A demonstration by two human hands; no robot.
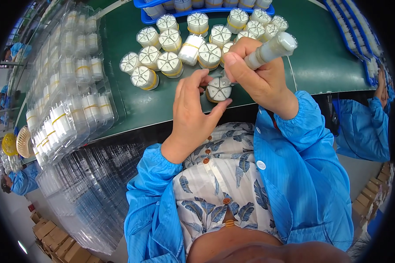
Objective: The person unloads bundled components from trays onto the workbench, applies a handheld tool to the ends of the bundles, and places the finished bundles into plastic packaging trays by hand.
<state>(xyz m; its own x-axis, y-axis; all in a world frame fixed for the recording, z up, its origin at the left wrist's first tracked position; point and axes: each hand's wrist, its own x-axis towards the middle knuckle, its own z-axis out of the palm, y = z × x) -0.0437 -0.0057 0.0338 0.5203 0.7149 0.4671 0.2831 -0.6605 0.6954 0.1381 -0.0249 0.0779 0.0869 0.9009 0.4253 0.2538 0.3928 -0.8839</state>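
My left hand [192, 105] is curled round a short round bundle of white wedge-shaped pieces [218, 89], its thumb at the near side and its fingers at the far left. A yellow band runs round the bundle, which stands upright at the table's near edge. In my right hand [261, 72] is a thick, whitish, cylindrical tool [274, 47], gripped in a closed fist and tilted up to the right. Its lower end points at the bundle's top rim; my fingers partly hide it, so whether it touches I cannot tell. Similar banded bundles [170, 64] stand just beyond my hands.
One bundle [191, 49] lies on its side among the others on the green table [311, 65]. A blue tray [206, 14] of bundles stands at the back. Stacked clear plastic trays [74, 94] hold white pieces at left. Blue trays [351, 35] and a co-worker's sleeve [360, 127] are at right.
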